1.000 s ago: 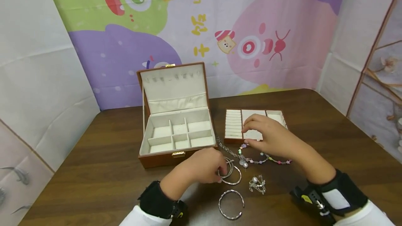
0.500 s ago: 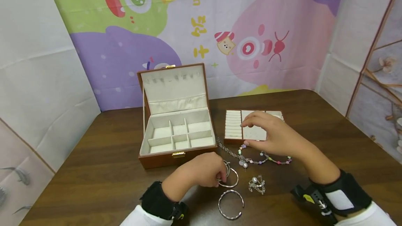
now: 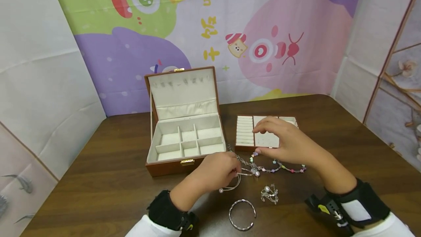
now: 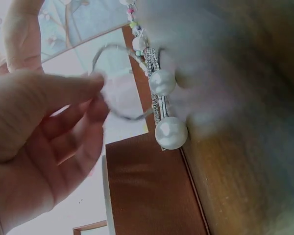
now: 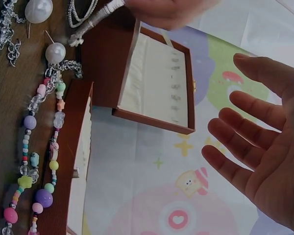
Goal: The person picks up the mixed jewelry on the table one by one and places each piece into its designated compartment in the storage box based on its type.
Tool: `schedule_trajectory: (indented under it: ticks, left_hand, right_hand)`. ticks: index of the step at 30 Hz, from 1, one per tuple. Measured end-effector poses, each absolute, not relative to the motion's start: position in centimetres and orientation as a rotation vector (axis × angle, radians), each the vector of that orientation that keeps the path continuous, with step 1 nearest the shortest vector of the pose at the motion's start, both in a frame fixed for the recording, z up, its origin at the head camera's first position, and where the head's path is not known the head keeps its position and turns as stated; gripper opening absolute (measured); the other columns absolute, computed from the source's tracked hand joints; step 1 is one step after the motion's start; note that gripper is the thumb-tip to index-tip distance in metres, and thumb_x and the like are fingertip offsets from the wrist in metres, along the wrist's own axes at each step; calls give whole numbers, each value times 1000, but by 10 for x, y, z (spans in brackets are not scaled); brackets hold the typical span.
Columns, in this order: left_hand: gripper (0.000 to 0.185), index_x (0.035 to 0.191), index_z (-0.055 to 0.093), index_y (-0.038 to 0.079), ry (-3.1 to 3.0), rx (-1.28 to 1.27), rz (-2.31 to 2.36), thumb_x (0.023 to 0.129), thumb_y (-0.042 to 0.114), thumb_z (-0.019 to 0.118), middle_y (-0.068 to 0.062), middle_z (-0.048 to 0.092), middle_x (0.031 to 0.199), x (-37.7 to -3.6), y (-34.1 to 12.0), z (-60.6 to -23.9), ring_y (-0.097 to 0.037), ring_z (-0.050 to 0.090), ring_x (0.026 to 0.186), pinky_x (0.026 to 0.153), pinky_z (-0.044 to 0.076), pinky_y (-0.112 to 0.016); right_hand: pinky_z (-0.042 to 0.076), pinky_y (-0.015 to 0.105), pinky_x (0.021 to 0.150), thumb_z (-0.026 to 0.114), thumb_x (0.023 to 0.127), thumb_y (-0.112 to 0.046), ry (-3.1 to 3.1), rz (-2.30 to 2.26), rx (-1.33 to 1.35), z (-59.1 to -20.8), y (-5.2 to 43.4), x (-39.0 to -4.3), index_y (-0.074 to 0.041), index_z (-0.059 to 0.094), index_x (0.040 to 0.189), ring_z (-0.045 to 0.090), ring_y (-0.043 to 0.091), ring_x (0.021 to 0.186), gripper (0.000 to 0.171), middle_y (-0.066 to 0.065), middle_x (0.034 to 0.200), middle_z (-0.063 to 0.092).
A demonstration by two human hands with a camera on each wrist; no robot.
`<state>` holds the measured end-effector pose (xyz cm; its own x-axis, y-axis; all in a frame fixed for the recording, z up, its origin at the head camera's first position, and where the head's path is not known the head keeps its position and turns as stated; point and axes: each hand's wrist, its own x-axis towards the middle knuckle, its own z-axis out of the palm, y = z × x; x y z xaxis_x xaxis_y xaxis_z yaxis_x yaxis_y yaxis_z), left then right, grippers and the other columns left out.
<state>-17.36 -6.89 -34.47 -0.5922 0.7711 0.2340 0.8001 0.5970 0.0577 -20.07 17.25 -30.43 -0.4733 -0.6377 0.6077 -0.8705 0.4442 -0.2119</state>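
Pinching a pearl-tipped bangle [image 3: 232, 184] off the counter [image 3: 98, 164]

Left hand [image 3: 217, 171] grips it just before the jewellery box [image 3: 184, 134] — right hand [image 3: 286, 143] hovers, fingers spread, over the tray [image 3: 245, 132]; yellow backdrop characters unreadable.

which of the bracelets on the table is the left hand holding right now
The thin silver bangle with pearl ends: the left hand pinches it. The twisted silver bangle lies untouched nearer the person, and the colourful beaded bracelet lies under the right hand.

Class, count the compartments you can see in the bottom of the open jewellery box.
6 in the jewellery box: three along the back row, three along the front row. None appears hidden.
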Motion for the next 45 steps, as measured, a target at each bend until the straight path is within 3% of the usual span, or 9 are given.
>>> schedule_trajectory:
  ticks: [9, 15, 24, 39, 45]
  left_hand:
    - [6, 85, 74, 11, -2445, -1032, -573, 83, 6, 76, 3, 66, 80, -177, -71, -345, -12, 62, 74, 67, 51, -27]
    - [7, 87, 74, 9, -2425, -935, -835, 83, 3, 75, 0, 67, 84, -179, -75, -344, -12, 60, 74, 66, 50, -23]
    - [5, 88, 74, 5, -2340, -846, -1138, 85, 1, 73, -1, 67, 82, -181, -84, -327, -13, 61, 74, 62, 53, -18]
    - [8, 94, 71, -5, -2138, -700, -1572, 87, -2, 70, -13, 70, 87, -179, -99, -301, -24, 70, 68, 64, 58, -30]
    - [11, 98, 69, -7, -2015, -601, -1813, 88, -3, 69, -14, 68, 89, -176, -108, -289, -22, 71, 71, 68, 58, -36]
  right_hand:
    - [49, 34, 81, 86, 71, -13, -2270, 703, 1264, -308, 171, -200, -5, 64, 107, 56, 14, 93, 43, -1, 103, 62]
    - [47, 38, 89, 86, 71, -14, -2269, 722, 1263, -309, 170, -199, -3, 65, 107, 59, 19, 102, 43, 1, 107, 63]
    - [47, 39, 88, 87, 70, -15, -2257, 729, 1253, -304, 171, -201, -4, 66, 107, 59, 19, 101, 44, 2, 107, 63]
    - [46, 32, 92, 84, 73, -9, -2186, 834, 1292, -289, 154, -204, -4, 65, 110, 58, 20, 106, 41, 4, 111, 62]
    - [47, 28, 87, 83, 75, -6, -2135, 909, 1266, -282, 142, -203, -3, 66, 111, 59, 18, 100, 40, 5, 113, 63]
